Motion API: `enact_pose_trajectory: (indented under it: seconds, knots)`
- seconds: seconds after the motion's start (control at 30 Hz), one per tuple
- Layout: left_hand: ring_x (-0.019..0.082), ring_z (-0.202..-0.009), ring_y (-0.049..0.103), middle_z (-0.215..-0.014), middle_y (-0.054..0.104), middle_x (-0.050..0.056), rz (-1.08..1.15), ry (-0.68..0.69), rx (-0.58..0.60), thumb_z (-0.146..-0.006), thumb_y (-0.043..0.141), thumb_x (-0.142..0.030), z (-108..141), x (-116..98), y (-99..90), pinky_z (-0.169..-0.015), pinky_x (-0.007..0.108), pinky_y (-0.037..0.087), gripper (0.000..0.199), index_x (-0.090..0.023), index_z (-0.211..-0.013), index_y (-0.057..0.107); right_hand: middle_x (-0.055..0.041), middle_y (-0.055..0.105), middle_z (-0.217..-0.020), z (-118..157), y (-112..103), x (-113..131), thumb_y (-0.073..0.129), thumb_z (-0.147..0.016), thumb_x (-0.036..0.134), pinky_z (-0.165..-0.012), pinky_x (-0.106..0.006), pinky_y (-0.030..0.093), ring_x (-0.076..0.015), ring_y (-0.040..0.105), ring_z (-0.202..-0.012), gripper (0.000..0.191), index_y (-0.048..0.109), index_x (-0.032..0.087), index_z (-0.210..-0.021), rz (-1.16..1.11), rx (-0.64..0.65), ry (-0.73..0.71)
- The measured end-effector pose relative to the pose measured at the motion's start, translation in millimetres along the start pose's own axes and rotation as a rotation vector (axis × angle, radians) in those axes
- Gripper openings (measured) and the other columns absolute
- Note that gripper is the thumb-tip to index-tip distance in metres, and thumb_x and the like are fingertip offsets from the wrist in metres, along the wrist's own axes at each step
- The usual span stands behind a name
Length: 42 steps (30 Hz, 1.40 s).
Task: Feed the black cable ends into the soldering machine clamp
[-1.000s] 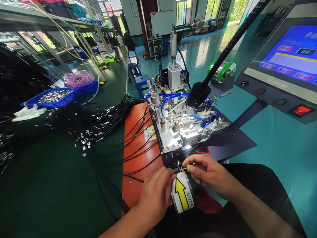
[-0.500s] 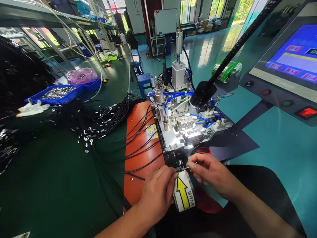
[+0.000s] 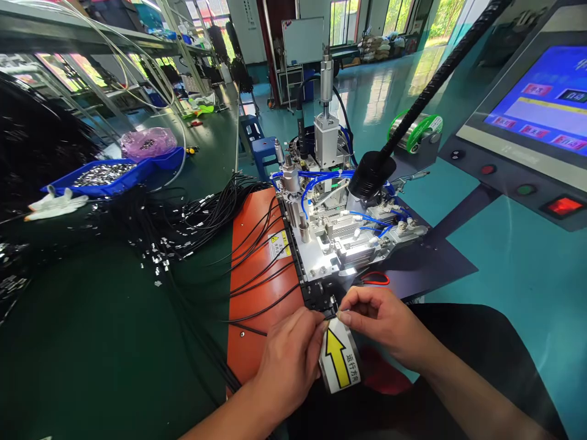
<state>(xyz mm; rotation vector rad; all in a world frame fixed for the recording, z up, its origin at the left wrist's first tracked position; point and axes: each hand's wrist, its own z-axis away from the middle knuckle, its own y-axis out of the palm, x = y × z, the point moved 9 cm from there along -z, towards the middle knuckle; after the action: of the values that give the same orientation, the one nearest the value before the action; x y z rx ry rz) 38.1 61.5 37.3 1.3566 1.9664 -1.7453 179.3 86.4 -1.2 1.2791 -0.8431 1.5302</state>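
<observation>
My left hand (image 3: 293,348) pinches a black cable (image 3: 329,316) near its end, beside the front corner of the machine (image 3: 339,238). Close by on the right, my right hand (image 3: 385,324) has its thumb and forefinger closed at the tip of that same cable; the fingertips hide most of the fine wires there. Just below both hands is a white label with a yellow arrow (image 3: 338,357). Several more black cables (image 3: 261,284) lie across the orange cover (image 3: 270,299), their ends running to the machine's edge.
Bundled cables with metal connectors (image 3: 160,256) lie on the green table (image 3: 92,342). Farther back is a blue tray (image 3: 103,177) of small metal parts, near a white glove (image 3: 57,205). A lamp (image 3: 373,174) hangs over the machine; red-handled scissors (image 3: 376,278) and a control panel (image 3: 527,134) are right.
My right hand has moved slightly left, bringing its fingertips nearer to my left hand at the cable's end. My left hand keeps its pinch. The whole view has shifted a little.
</observation>
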Motion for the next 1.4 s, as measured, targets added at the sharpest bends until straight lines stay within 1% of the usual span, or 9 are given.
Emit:
enact_pose_trajectory:
  seconds: [0.27, 0.47, 0.6, 0.67, 0.73, 0.83, 1.07, 1.3, 1.4]
  knots:
    - [0.012, -0.062, 0.052, -0.071, 0.057, -0.001, 0.002, -0.026, 0.011, -0.101, 0.046, -0.019, -0.5, -0.1, 0.0, -0.059, 0.022, 0.039, 0.018, -0.019, -0.085, 0.053, 0.0018, 0.060, -0.076, 2.0, -0.2, -8.7, 0.074, -0.084, 0.033, -0.067, -0.026, 0.044, -0.0131, 0.055, -0.071, 0.018, 0.066, 0.018, -0.081, -0.076, -0.138, -0.044]
    - [0.011, -0.059, 0.048, -0.069, 0.053, -0.002, 0.005, 0.060, 0.096, -0.100, 0.044, -0.017, -0.1, -7.8, 7.1, -0.056, 0.023, 0.037, 0.018, -0.019, -0.083, 0.050, 0.0022, 0.058, -0.073, 2.7, 5.9, -13.3, 0.075, -0.083, 0.036, -0.065, -0.026, 0.043, -0.0131, 0.053, -0.070, 0.021, 0.067, 0.018, -0.077, -0.108, -0.212, -0.037]
    - [0.011, -0.060, 0.048, -0.071, 0.054, -0.001, -0.006, 0.016, 0.077, -0.100, 0.045, -0.018, 0.8, -2.5, 7.2, -0.056, 0.023, 0.037, 0.019, -0.019, -0.083, 0.050, 0.0021, 0.058, -0.076, 2.9, 0.8, -17.4, 0.074, -0.084, 0.041, -0.064, -0.025, 0.042, -0.0121, 0.052, -0.070, 0.024, 0.067, 0.018, -0.088, -0.114, -0.161, 0.019]
    - [0.011, -0.059, 0.048, -0.071, 0.055, -0.001, 0.002, -0.007, 0.061, -0.101, 0.044, -0.018, 0.6, -0.6, 6.1, -0.056, 0.022, 0.037, 0.019, -0.019, -0.083, 0.051, 0.0034, 0.054, -0.074, 3.9, -7.3, -18.9, 0.071, -0.087, 0.045, -0.058, -0.023, 0.038, -0.0103, 0.047, -0.065, 0.028, 0.066, 0.020, -0.097, -0.102, -0.130, 0.040]
    - [0.011, -0.059, 0.048, -0.070, 0.055, -0.002, 0.004, -0.009, 0.053, -0.101, 0.044, -0.018, -0.3, -1.1, 5.0, -0.056, 0.022, 0.037, 0.019, -0.019, -0.084, 0.052, 0.0043, 0.049, -0.071, 5.0, -17.2, -18.4, 0.064, -0.092, 0.050, -0.054, -0.022, 0.033, -0.0093, 0.043, -0.061, 0.031, 0.065, 0.020, -0.099, -0.058, -0.126, 0.056]
    - [0.011, -0.059, 0.048, -0.069, 0.054, -0.002, -0.001, 0.000, 0.051, -0.101, 0.043, -0.017, -1.9, -3.0, 3.5, -0.056, 0.022, 0.037, 0.020, -0.019, -0.083, 0.052, 0.0038, 0.047, -0.071, 5.0, -23.6, -11.2, 0.057, -0.095, 0.053, -0.053, -0.023, 0.031, -0.0095, 0.043, -0.061, 0.034, 0.064, 0.020, -0.095, 0.014, -0.114, 0.067]
    - [0.012, -0.060, 0.047, -0.070, 0.054, -0.001, -0.006, 0.004, 0.066, -0.101, 0.042, -0.018, -0.8, -3.0, 3.8, -0.057, 0.023, 0.037, 0.021, -0.019, -0.084, 0.053, 0.0044, 0.046, -0.065, -1.3, -10.3, 17.6, 0.056, -0.095, 0.049, -0.057, -0.025, 0.035, -0.0118, 0.043, -0.060, 0.032, 0.061, 0.020, -0.081, 0.202, -0.056, -0.005]
    - [0.012, -0.062, 0.048, -0.073, 0.054, 0.000, 0.006, 0.007, 0.080, -0.101, 0.044, -0.018, -0.1, -1.3, 6.9, -0.058, 0.025, 0.037, 0.019, -0.017, -0.087, 0.056, 0.0041, 0.044, -0.064, -3.2, -10.3, 14.3, 0.058, -0.093, 0.043, -0.052, -0.024, 0.034, -0.0120, 0.040, -0.058, 0.028, 0.060, 0.021, -0.078, 0.259, -0.054, -0.025]
    - [0.013, -0.065, 0.050, -0.074, 0.055, 0.001, 0.002, 0.010, 0.053, -0.101, 0.046, -0.018, -1.1, 0.6, 3.5, -0.060, 0.025, 0.039, 0.017, -0.017, -0.092, 0.060, 0.0040, 0.044, -0.065, -4.1, -10.6, 11.1, 0.057, -0.095, 0.043, -0.055, -0.025, 0.035, -0.0124, 0.040, -0.060, 0.028, 0.060, 0.021, -0.078, 0.266, -0.072, -0.029]
